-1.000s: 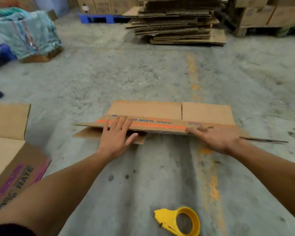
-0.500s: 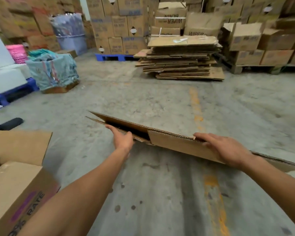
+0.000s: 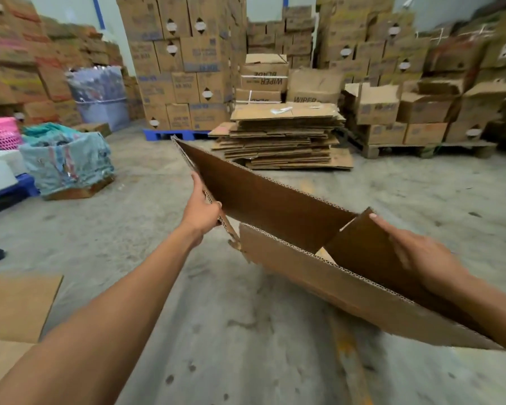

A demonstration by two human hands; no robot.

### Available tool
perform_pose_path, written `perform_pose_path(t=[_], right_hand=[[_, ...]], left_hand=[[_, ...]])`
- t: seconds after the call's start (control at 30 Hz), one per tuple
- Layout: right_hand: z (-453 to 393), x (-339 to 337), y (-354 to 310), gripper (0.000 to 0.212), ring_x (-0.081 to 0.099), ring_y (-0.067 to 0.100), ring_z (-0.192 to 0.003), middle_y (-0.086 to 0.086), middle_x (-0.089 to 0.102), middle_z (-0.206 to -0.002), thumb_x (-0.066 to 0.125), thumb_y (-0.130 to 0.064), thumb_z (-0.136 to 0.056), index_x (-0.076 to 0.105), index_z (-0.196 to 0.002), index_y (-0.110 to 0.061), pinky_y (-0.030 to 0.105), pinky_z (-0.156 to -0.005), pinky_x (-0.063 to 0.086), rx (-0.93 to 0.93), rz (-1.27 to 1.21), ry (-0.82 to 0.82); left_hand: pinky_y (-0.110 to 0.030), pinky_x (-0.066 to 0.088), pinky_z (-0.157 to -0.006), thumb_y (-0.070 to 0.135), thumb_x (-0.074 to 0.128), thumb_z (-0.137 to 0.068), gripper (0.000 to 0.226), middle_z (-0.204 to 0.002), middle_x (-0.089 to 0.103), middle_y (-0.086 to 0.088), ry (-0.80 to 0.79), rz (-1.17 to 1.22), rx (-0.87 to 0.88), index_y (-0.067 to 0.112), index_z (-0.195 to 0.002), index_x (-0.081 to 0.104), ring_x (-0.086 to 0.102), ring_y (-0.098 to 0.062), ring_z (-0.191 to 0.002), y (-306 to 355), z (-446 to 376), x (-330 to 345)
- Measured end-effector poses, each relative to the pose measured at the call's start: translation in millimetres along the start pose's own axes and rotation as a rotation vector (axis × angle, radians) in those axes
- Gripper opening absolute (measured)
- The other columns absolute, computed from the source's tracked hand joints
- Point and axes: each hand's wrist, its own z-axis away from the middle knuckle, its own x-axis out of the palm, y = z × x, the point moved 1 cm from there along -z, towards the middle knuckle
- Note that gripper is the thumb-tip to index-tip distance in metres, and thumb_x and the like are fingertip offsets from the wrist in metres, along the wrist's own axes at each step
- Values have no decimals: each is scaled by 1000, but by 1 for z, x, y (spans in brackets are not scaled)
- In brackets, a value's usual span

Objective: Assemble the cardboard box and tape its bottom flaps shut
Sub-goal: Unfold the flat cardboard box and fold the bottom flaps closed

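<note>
Here the right hand (image 3: pixel 421 255) presses flat against the inner flap of the plain brown corrugated cardboard box (image 3: pixel 275 200), held off the grey concrete floor (image 3: pixel 246 331) and half opened, likely to push its walls square. Farther left, the left hand (image 3: pixel 200 210) grips its far edge (a steadying hold). Beyond lies a stack of flattened brown cartons (image 3: pixel 284 138).
</note>
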Motion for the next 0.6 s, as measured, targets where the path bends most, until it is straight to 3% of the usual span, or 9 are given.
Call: perform_pose_path(t=[0.07, 0.17, 0.2, 0.27, 0.37, 0.5, 0.6], right_hand=[[-23, -17, 5, 69, 60, 31, -65, 19, 70, -91, 45, -15, -100, 10, -151, -46, 37, -62, 43, 99, -12, 89], [-52, -36, 13, 58, 62, 43, -99, 27, 67, -113, 38, -21, -101, 21, -154, -38, 46, -81, 47, 234, -10, 91], [-60, -42, 17, 56, 60, 44, -106, 28, 64, -120, 38, -20, -101, 24, -153, -36, 47, -85, 47, 272, -15, 75], [-73, -54, 22, 55, 57, 42, -114, 25, 60, -131, 39, -18, -101, 27, -153, -31, 46, -91, 47, 340, -27, 32], [-87, -63, 22, 55, 52, 40, -124, 22, 54, -140, 41, -13, -99, 32, -152, -23, 44, -99, 44, 414, -43, -86], [-92, -60, 11, 53, 48, 37, -129, 21, 50, -143, 43, -5, -97, 39, -149, -15, 40, -104, 39, 487, -40, -261], [-89, -54, -1, 52, 53, 35, -123, 20, 55, -138, 43, -4, -98, 40, -148, -17, 40, -100, 43, 523, -91, -223]], left_hand=[[-39, 58, -82, -6, 46, -91, 96, -155, 35, -3, -84, -112, 22, 46, -149, -10, 50, -33, -128, 22, -10, -13], [-27, 54, -52, -10, 44, -85, 95, -145, 48, -10, -184, -300, -14, 40, -153, -2, 64, -27, -101, 44, -15, -33], [-26, 51, -50, -10, 44, -86, 93, -142, 51, -11, -211, -361, -39, 39, -153, 1, 65, -22, -89, 50, -14, -39], [-31, 53, -57, -9, 42, -90, 84, -129, 60, -6, -273, -451, -92, 40, -152, 12, 64, -20, -83, 59, -12, -49], [-42, 55, -81, -7, 38, -94, 72, -117, 63, -1, -360, -554, -176, 41, -147, 29, 65, -26, -102, 72, -1, -59], [-40, 50, -86, -1, 37, -97, 58, -100, 58, 5, -356, -691, -263, 30, -146, 37, 58, -17, -92, 71, 13, -54], [-41, 47, -87, 5, 40, -96, 56, -121, 55, -6, -259, -679, -232, 28, -148, 33, 52, -25, -104, 51, 17, -43]])
